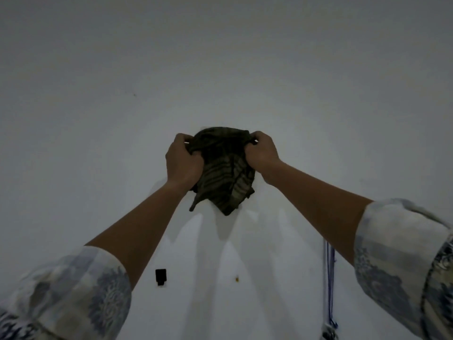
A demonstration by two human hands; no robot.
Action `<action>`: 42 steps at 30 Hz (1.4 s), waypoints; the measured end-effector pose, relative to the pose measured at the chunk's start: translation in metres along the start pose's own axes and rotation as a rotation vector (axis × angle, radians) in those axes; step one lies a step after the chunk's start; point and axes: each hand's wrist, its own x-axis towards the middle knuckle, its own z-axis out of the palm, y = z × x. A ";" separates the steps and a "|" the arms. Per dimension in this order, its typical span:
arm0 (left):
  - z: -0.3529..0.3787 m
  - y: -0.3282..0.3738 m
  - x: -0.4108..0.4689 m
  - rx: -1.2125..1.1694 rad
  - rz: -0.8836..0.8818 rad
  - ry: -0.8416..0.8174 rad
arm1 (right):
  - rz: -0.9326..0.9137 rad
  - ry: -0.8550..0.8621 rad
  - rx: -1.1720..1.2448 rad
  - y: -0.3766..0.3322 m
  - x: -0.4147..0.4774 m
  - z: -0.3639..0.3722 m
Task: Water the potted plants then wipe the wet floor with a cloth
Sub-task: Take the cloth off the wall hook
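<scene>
Cloth bunched against the wall, left hand and right hand clenched on its sides.
We risk dropping it if either fist slackens.

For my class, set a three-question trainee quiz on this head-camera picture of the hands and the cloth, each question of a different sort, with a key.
1. True or false: only the left hand grips the cloth.
2. Multiple choice: the cloth is A) plain white, B) dark with pale stripes, C) bright red.
3. Fill in: below the cloth, a small black object sits on the pale ____.

Key:
1. False: the right hand grips it too, each at one side.
2. B.
3. Wall.
</scene>
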 end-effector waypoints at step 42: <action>0.303 -0.270 -1.111 0.716 -0.518 -1.561 | 1.099 -0.863 -0.311 0.803 -0.872 -0.275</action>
